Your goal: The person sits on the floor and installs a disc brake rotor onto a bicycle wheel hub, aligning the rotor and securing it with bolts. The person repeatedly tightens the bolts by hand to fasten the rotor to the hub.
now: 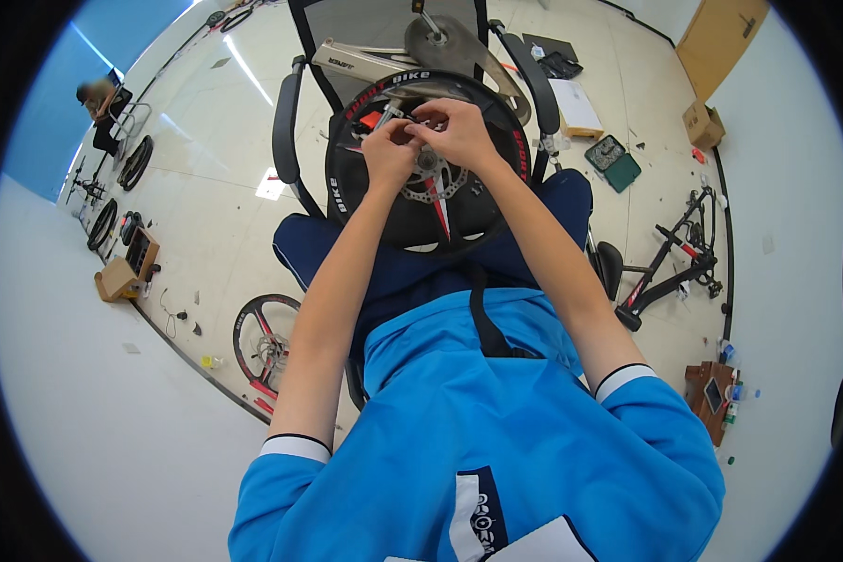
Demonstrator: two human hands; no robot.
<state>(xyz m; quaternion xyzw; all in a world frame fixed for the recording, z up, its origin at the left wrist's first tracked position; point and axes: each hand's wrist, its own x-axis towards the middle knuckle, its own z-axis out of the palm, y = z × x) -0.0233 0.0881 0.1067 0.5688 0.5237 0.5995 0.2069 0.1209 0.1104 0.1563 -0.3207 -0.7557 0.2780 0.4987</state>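
A black bicycle wheel [339, 165] with red and white lettering lies flat in front of me, near my knees. At its hub sits a perforated silver brake disc [451, 180]. Over the disc's far side, my left hand [390, 155] and my right hand [459, 137] meet with their fingertips pinched together. Whatever they hold is too small to make out. Just beyond my left hand are a red piece [372, 120] and a silver metal part. Behind the wheel rest a pale bicycle frame [354, 59] and a grey rounded metal part [440, 42].
Black chair armrests [288, 126] flank the wheel. On the floor to the right are an open green case [620, 171], a white box [576, 105] and a black bike frame [676, 258]. A red-spoked wheel [264, 342] and a cardboard box [120, 279] lie left. Far left, a person [108, 117] sits.
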